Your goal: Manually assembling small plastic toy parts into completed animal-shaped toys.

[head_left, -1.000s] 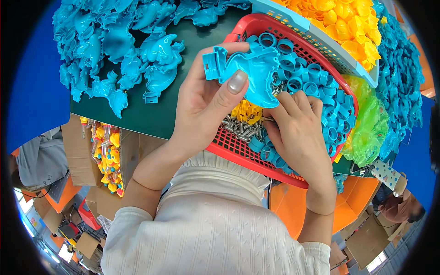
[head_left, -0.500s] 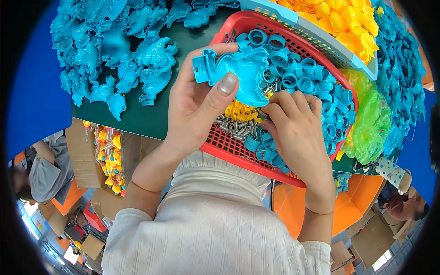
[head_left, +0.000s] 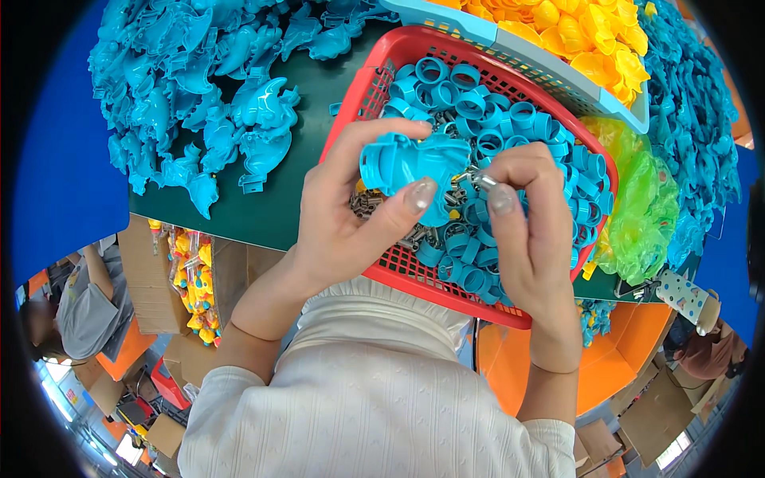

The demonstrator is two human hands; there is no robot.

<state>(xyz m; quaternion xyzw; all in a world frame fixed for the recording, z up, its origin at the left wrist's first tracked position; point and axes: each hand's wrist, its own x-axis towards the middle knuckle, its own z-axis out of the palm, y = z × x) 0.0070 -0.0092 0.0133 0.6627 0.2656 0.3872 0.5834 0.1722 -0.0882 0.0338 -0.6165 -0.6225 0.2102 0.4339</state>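
Note:
My left hand (head_left: 339,211) is closed around a glossy blue plastic shell (head_left: 418,167), thumb in front and fingers behind. The shell is hollow, with a rounded collar at its left end. Close to its right edge, my right hand (head_left: 538,223) pinches a small shiny metal cylinder (head_left: 483,181) between thumb and fingers. Both hands are over a red perforated basket (head_left: 446,299). Inside it lie many blue rings (head_left: 522,115) and a heap of small metal cylinders (head_left: 366,203). Small yellow pieces there are mostly hidden by my left hand and the shell.
Blue shells (head_left: 171,95) are piled on the dark green table (head_left: 239,211) at left. Behind the red basket stands a light blue basket (head_left: 550,68) of yellow parts (head_left: 590,40). At right are a green plastic bag (head_left: 637,211) and another blue heap (head_left: 693,135). People sit at both sides.
My right hand has come up from the basket's small parts with a metal cylinder. My left hand has shifted slightly right and down, and the blue shell has turned in it.

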